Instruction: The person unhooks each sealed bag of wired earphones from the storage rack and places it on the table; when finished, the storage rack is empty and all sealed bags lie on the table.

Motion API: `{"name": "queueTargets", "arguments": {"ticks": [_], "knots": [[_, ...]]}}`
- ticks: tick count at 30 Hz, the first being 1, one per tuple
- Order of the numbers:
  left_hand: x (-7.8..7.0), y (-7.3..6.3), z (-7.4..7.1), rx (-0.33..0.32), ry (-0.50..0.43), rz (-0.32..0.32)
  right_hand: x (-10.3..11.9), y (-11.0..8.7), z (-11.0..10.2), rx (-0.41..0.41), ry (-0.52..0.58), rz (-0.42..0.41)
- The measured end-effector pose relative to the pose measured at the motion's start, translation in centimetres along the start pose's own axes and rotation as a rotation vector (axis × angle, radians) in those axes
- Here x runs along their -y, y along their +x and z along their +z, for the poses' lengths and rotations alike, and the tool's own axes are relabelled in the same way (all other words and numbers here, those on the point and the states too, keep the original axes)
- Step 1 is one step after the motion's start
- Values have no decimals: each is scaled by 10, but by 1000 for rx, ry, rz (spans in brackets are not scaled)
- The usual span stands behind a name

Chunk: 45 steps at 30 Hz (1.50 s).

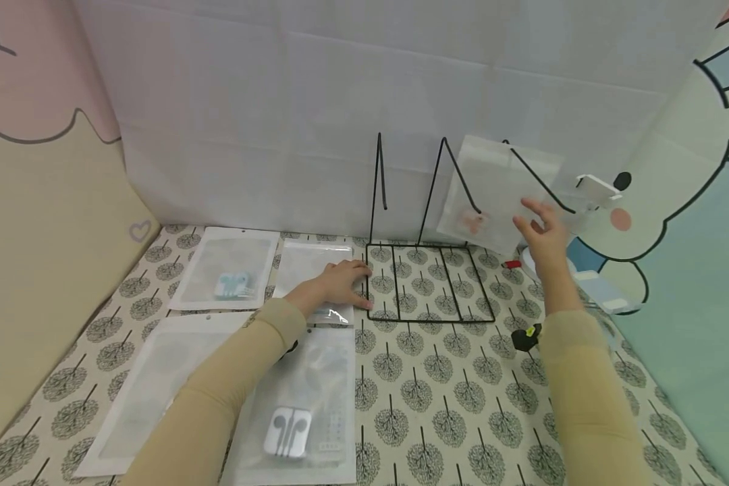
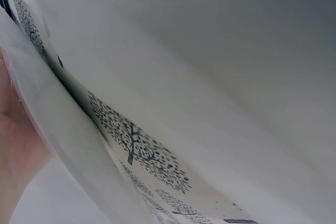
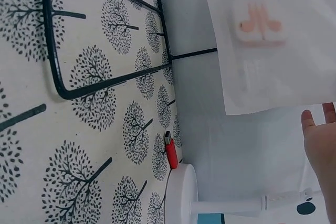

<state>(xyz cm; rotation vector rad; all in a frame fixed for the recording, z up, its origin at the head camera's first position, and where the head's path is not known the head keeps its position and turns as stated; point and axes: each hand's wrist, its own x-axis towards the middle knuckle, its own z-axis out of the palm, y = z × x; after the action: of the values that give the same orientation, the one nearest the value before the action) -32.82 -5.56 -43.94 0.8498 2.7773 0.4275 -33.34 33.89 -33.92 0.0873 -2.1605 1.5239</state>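
A black wire rack (image 1: 430, 320) with upright dividers stands at the back of the table. A frosted pouch (image 1: 498, 182) with orange-and-white earphones (image 3: 260, 24) inside leans among its right-hand dividers. My right hand (image 1: 543, 233) hovers beside that pouch, thumb and fingers apart; in the right wrist view the fingertips are close to the pouch's edge. My left hand (image 1: 340, 282) rests over a small clear-fronted pouch (image 1: 298, 260), its fingertips at the rack's left base wire. In the left wrist view, a pale sheet-like surface (image 2: 58, 114) covers part of the left hand.
Left of the rack lie a pouch with light-blue earphones (image 1: 203, 270), a large pouch (image 1: 152, 378) and a pouch with grey-and-white earphones (image 1: 334, 364). On the right are a red USB stick (image 1: 512, 264), a white round-based stand (image 3: 181, 195) and a small black-and-yellow item (image 1: 526, 337).
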Motion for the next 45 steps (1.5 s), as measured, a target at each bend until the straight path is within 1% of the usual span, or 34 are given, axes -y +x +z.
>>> {"name": "queueTargets", "arguments": {"ticks": [7, 10, 15, 20, 25, 28, 32, 35, 37, 40, 43, 45], "knots": [[-1, -2, 0, -1, 15, -11, 4, -10, 0, 65, -4, 31], [-2, -3, -1, -2, 20, -6, 5, -13, -3, 97, -29, 28], [-3, -4, -2, 5, 35, 7, 0, -16, -12, 110, -94, 8], [-3, -5, -2, 18, 50, 9, 1, -19, -20, 100, -149, -35], [-3, -7, -2, 29, 52, 7, 22, -31, -26, 85, -236, -80], [-3, -8, -3, 27, 43, 12, 32, -37, -29, 73, -235, -140], [-3, -8, -3, 26, 35, 22, 32, -37, -34, 68, -190, -207], [-3, -9, -4, 28, 35, 26, 37, -39, -38, 75, -185, -232], [-3, -9, -5, 27, 37, 28, 44, -42, -40, 80, -188, -247], [-3, -10, -5, 23, 36, 33, 48, -45, -43, 72, -195, -271], [-3, -9, -3, 21, 42, 39, 51, -47, -47, 53, -236, -290], [-2, -8, -2, 19, 55, 40, 51, -48, -50, 49, -244, -309]]}}
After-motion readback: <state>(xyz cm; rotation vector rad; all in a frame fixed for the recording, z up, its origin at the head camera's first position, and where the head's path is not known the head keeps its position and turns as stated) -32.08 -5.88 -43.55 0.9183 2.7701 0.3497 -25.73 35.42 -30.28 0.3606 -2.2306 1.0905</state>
